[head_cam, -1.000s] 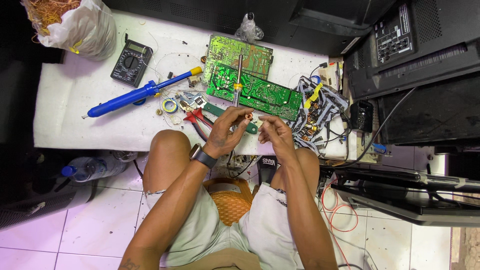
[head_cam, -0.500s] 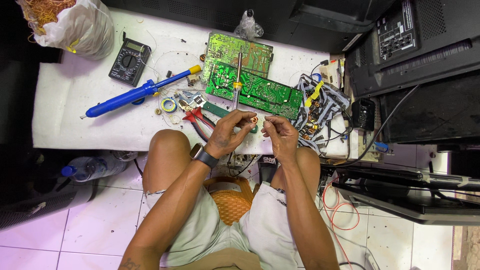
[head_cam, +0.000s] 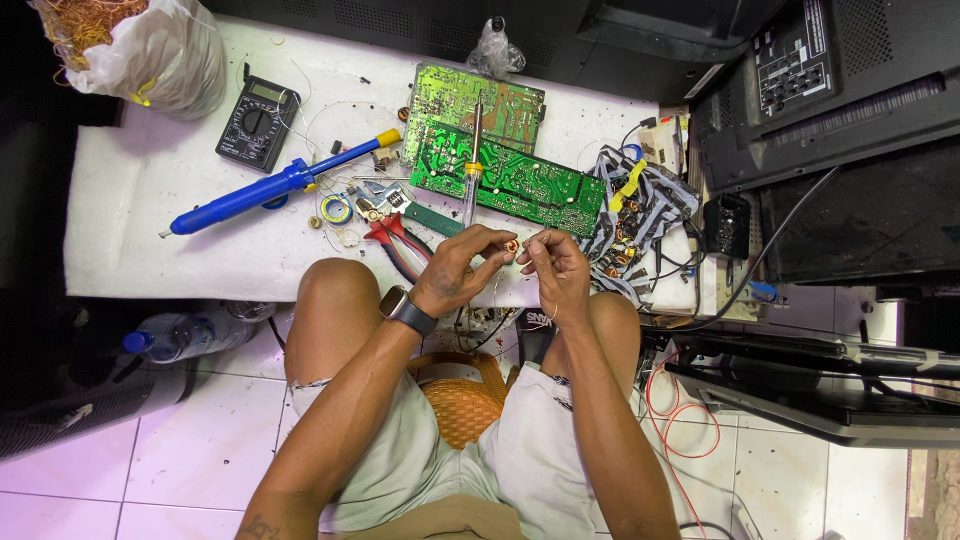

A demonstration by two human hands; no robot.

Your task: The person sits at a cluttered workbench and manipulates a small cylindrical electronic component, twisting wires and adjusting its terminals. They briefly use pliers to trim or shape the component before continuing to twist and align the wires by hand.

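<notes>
Small ring-shaped coil (head_cam: 511, 245): copper-coloured, pinched at the fingertips of the left hand (head_cam: 462, 268), held in the air over the near edge of the bench (head_cam: 130, 200), above the knees. Too small to tell its winding or which way its hole faces; no long axis can be made out.

Right hand (head_cam: 556, 270): fingers pinched together just beside the coil, on what seems a thin wire (head_cam: 553, 312) trailing down; the wire is barely visible.

Soldering iron (head_cam: 471, 165): lies across the green circuit boards (head_cam: 505, 180), long axis running away from the person, handle end nearer the hands.

Red-handled pliers (head_cam: 392, 236): partly hidden by the left hand.

Change from half a second earlier: both hands keep the same place and pinch; the coil has not visibly moved.
</notes>
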